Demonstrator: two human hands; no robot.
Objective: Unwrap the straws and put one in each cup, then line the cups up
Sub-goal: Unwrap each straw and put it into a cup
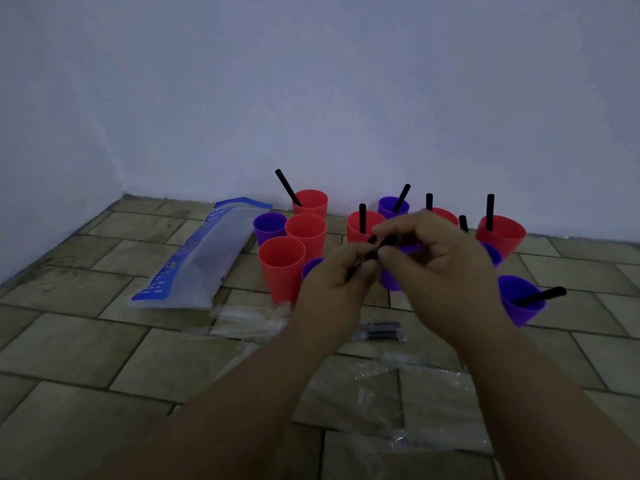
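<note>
My left hand (332, 285) and my right hand (440, 261) meet above the floor, and both pinch one black straw (381, 244) between their fingertips. Behind them stand several red and purple cups. A red cup (310, 202), a purple cup (393, 206) and a tilted red cup (500, 235) at the back hold black straws. So does the purple cup (519, 299) at the right. Three cups at the left have no straw: a red cup (281, 266), a red cup (306, 232) and a purple cup (269, 228). My hands hide other cups in part.
A blue-and-clear straw bag (201, 258) lies on the tiled floor at the left. Wrapped dark straws (379, 331) lie under my hands. Clear wrappers (398, 386) are strewn across the near floor. A white wall closes the back and left.
</note>
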